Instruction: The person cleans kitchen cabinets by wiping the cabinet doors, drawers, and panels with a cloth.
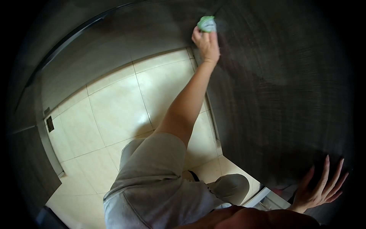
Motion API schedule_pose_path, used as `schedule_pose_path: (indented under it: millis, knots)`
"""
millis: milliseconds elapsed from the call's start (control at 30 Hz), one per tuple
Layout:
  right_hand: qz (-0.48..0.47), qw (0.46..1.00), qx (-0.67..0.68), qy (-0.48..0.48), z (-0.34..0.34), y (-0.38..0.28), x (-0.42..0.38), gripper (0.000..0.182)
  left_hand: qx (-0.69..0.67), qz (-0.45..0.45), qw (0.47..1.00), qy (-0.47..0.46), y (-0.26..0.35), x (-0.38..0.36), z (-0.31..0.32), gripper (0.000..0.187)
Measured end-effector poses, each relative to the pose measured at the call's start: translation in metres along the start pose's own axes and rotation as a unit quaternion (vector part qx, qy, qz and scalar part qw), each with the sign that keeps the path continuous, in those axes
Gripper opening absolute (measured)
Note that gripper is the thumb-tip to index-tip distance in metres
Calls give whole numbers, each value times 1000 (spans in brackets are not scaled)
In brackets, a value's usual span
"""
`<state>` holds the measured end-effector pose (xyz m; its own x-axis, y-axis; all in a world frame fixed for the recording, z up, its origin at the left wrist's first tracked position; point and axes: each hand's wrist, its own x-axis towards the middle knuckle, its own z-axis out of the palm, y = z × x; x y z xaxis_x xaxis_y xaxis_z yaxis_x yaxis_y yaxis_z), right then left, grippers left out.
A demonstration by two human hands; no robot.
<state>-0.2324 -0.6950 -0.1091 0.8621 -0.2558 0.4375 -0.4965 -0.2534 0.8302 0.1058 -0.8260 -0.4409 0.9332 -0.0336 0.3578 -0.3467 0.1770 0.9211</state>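
My left hand (pixel 207 47) reaches far out at the top of the view, its fingers closed on a small crumpled green-and-white cloth (pixel 207 24). The cloth is against the dark wood-grain surface (pixel 282 95), near a seam where two dark panels meet. At the lower right, my right hand (pixel 318 192) has its fingers spread and rests on the same dark surface. No object shows in it.
Cream floor tiles (pixel 114 110) lie below, bordered by dark panels (pixel 152 30). A small dark floor plate (pixel 50 124) sits at the left. A white-edged frame (pixel 263 198) stands near my right hand. My legs are underneath.
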Motion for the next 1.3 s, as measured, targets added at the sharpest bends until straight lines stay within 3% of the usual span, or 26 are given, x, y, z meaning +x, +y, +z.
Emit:
schedule_pose_path:
  millis: [167, 233, 367, 433, 667, 767, 833, 1000, 1167, 1267, 1300]
  knots:
    - [-8, 1000, 3, 11, 0, 2, 5, 33, 64, -73, 995, -13, -66, -24, -12, 39]
    - [-8, 1000, 4, 14, -2, -1, 6, 34, 73, -114, 990, -49, -75, -27, -15, 50]
    - [14, 999, -15, 33, -1, -6, 7, 32, 82, -162, 982, -43, -81, -38, -18, 45]
    - [13, 999, -2, 42, 0, -3, 5, 32, 107, -236, 964, -54, -66, -67, -25, 47]
    - [17, 998, 10, 55, 3, -6, 2, 34, 114, -251, 959, -63, 15, -270, -78, 46]
    - [14, 999, 1, 39, 4, -5, 0, 35, 128, -295, 943, -81, 22, -255, -76, 47]
    - [11, 999, 9, 47, 1, -7, 5, 34, 158, -371, 913, -68, 30, -225, -64, 45]
    - [4, 999, 0, 51, -3, -5, 10, 32, 105, -216, 968, -77, 82, -157, -52, 39]
    - [7, 998, -9, 64, 1, -3, 7, 31, -2, 43, 993, -114, 182, -233, -73, 22]
    - [5, 998, -8, 64, 2, -3, 7, 30, -100, 231, 955, -154, 147, -270, -79, 30]
    - [2, 998, -19, 65, 3, -1, 5, 30, -98, 256, 952, -139, 140, -268, -76, 34]
